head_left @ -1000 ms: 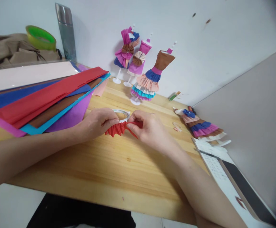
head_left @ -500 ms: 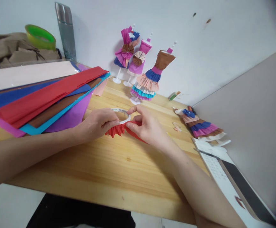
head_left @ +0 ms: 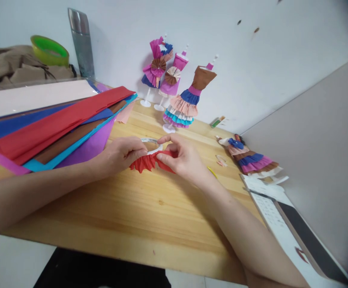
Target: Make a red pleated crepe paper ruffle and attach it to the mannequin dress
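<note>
Wooden worktop [head_left: 138, 224]: stretching between the person and the pale wall, carrying everything I am watching.
Coloured sheets [head_left: 63, 120]: lying fanned and overlapping at the person's left, red crossing blue, brown, turquoise and purple.
White-and-dark flat object [head_left: 268, 208]: lying along the right side, near the grey partition.
Brown cloth [head_left: 6, 64]: bunching up at the far left, behind the sheets.
Three dressed stands [head_left: 181, 102]: standing upright by the wall, the nearest one wearing a brown top over ruffled tiers.
Lying dress [head_left: 253, 160]: resting on its back at the right, showing blue, purple and brown bands.
Bottle [head_left: 82, 48]: standing by the wall beside the cloth.
Left hand [head_left: 120, 157]: pinching the gathered end of the red strip between thumb and fingers.
Right hand [head_left: 184, 158]: gripping the strip's flatter part under its thumb, the index finger arching near the white ring.
Green ring [head_left: 50, 50]: sitting tilted on the cloth.
White ring [head_left: 150, 140]: lying just behind the strip, between the hands.
Red strip [head_left: 143, 164]: spanning both hands above the worktop, its lower edge rippling.
Yellow piece [head_left: 212, 172]: showing just beside the right forearm.
</note>
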A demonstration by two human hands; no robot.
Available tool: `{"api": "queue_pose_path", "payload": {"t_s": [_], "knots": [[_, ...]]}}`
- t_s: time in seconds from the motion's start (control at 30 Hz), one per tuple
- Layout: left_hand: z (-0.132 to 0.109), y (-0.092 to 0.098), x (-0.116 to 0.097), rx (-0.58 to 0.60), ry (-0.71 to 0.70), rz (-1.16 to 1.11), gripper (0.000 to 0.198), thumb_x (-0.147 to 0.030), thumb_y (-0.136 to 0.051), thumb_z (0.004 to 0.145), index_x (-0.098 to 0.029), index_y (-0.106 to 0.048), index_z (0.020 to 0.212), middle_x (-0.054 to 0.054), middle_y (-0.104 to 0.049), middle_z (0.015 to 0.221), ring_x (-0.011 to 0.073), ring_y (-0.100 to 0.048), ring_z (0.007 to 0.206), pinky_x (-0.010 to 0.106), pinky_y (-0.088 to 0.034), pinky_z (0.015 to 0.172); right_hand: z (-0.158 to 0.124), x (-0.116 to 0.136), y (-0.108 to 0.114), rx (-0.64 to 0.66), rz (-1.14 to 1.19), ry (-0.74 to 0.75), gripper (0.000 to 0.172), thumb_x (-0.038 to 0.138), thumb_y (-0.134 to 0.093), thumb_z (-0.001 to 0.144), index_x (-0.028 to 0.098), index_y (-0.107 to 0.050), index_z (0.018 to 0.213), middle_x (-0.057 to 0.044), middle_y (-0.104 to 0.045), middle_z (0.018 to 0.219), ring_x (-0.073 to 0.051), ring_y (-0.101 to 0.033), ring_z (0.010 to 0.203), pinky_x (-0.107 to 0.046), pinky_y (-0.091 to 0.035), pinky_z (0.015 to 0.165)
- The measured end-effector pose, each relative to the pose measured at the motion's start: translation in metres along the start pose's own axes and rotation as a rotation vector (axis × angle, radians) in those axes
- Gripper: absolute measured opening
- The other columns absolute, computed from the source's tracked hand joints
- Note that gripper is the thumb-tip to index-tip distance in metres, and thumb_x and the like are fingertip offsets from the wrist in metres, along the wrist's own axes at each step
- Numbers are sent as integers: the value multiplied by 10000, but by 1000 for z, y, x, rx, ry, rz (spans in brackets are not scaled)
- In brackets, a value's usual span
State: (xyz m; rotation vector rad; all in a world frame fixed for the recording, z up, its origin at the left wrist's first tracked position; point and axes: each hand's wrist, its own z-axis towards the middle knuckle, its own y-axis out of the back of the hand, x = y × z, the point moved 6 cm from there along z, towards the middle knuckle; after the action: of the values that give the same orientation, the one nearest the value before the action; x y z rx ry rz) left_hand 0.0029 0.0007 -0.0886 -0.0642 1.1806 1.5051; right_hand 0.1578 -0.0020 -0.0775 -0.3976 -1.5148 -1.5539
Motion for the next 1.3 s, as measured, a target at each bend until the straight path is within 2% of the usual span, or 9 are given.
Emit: {"api": "queue_pose_path", "payload": {"t_s": [0.17, 0.3, 0.53, 0.63, 0.8, 1.0, 1.23, 1.3], "knots": [[1, -1, 2, 36, 43, -9, 373, -263, -453, 970, -157, -649, 671, 0, -617, 595, 121, -541, 612, 221, -397, 604, -3, 7, 10, -67, -172, 18, 89, 229, -605, 760, 189, -539, 803, 34, -573, 616, -108, -466, 535, -250, -330, 538], [0, 1, 0, 13, 54, 29, 367, -270, -471, 951, -159, -644, 647, -5, -571, 577, 120, -521, 599, 222, -386, 588, -3, 6, 11, -71, -209, -10, 62, 204, -596, 746, 185, -550, 709, 24, -571, 608, -110, -471, 534, -251, -333, 520], [0, -1, 0, 23, 53, 55, 381, -274, -453, 944, -162, -647, 636, 0, -566, 566, 123, -510, 596, 226, -380, 590, -1, 1, 12, -63, -233, -39, 56, 215, -610, 721, 185, -566, 738, 26, -571, 612, -118, -478, 542, -260, -347, 523], [0, 0, 1, 4, 60, 63, 370, -270, -467, 936, -156, -653, 637, 0, -568, 578, 118, -504, 592, 228, -374, 596, -2, 1, 9, -28, -204, -20, 95, 226, -594, 742, 189, -544, 670, 27, -553, 589, -111, -464, 535, -251, -328, 509], [-1, -2, 3, 17, 60, 33, 380, -266, -457, 946, -156, -645, 634, -4, -574, 572, 115, -500, 588, 229, -367, 599, -5, 3, 5, 51, -131, 37, 83, 234, -578, 773, 185, -576, 705, 33, -548, 601, -98, -442, 536, -241, -318, 507], [0, -2, 0, 11, 28, -16, 360, -244, -473, 941, -167, -639, 630, -19, -573, 549, 106, -488, 550, 226, -362, 584, -2, -1, 6, 36, -110, 31, 69, 199, -589, 738, 185, -545, 687, 35, -542, 606, -97, -444, 552, -233, -324, 518], [0, -1, 1, 5, 62, 5, 349, -239, -474, 933, -166, -613, 621, -14, -562, 561, 115, -493, 573, 237, -367, 594, -4, 8, 16, 89, -226, -38, 17, 177, -587, 732, 182, -586, 716, 32, -538, 606, -106, -439, 556, -238, -303, 524], [-1, -1, 2, 15, 90, 9, 344, -248, -475, 932, -163, -618, 631, -8, -567, 576, 118, -500, 580, 241, -369, 595, -5, 8, 17, 125, -262, -64, 61, 146, -581, 726, 187, -563, 684, 41, -509, 589, -102, -420, 550, -236, -288, 521]]}}
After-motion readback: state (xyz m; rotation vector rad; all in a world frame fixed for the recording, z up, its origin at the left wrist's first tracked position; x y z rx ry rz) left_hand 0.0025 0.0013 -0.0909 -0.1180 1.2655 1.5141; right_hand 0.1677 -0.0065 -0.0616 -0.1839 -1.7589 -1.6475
